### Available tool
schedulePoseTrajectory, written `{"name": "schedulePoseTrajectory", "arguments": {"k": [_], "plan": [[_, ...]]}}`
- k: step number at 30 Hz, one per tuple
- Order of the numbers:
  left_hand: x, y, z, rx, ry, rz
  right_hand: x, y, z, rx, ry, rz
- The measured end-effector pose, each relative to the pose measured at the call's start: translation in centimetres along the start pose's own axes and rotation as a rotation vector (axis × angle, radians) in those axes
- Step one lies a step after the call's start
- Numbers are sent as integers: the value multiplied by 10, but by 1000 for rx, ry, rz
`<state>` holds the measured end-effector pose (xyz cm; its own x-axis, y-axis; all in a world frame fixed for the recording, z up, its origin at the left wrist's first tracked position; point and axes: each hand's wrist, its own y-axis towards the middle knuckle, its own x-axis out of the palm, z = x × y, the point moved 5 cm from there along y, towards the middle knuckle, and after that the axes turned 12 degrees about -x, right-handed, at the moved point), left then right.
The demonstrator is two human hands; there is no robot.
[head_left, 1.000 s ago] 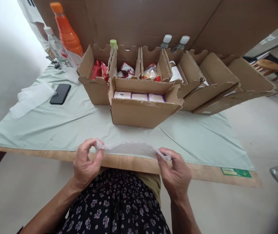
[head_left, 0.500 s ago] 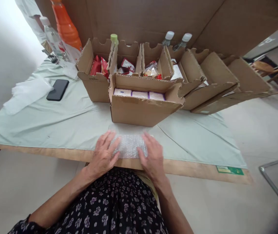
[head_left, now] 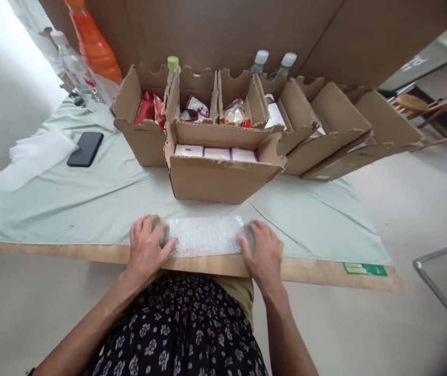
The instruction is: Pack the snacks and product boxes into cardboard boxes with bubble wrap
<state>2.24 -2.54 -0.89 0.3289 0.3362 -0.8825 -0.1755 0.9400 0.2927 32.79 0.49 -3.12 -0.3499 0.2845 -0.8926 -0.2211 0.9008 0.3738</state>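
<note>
A flat strip of clear bubble wrap (head_left: 207, 236) lies along the near edge of the table, in front of the cardboard boxes. My left hand (head_left: 147, 243) is at its left end, fingers curved forward and thumb apart, the thumb tip by the wrap's edge. At the opposite end, my right hand (head_left: 263, 250) mirrors it, thumb spread from the fingers and close to the wrap. Both hands rest low over the cloth, and neither is closed around the wrap. Whether anything lies inside the wrap cannot be made out.
An open cardboard box (head_left: 223, 180) with white, purple-edged packs stands just beyond the wrap. Behind it is a row of boxes (head_left: 137, 143) holding packets. A black phone (head_left: 85, 149), white plastic sheeting (head_left: 37, 156) and an orange bottle (head_left: 93, 44) are at left.
Both hands have slid outward from over the bubble wrap to its two ends, leaving more of the strip visible. The view has shifted slightly; the boxes stay in place.
</note>
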Motion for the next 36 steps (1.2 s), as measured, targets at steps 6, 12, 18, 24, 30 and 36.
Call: {"name": "schedulePoseTrajectory", "arguments": {"k": [6,12,18,24,30,36], "plan": [[2,-9,10,-108,-340,-45,-4,-7,-27,-21,366,84],[-8,-5,0,-408,-698,-138,-32,-16,-13,240,597,212],[-4,13,1,-637,-1088,-367,-27,7,-19,413,929,185],[-10,21,0,-703,-1220,-410,-32,6,-17,482,1050,215],[-1,18,-6,-771,-1160,-553,-21,-4,-5,532,1137,141],[-20,25,-4,-499,-1237,-729,-28,-6,-1,440,1338,-57]]}}
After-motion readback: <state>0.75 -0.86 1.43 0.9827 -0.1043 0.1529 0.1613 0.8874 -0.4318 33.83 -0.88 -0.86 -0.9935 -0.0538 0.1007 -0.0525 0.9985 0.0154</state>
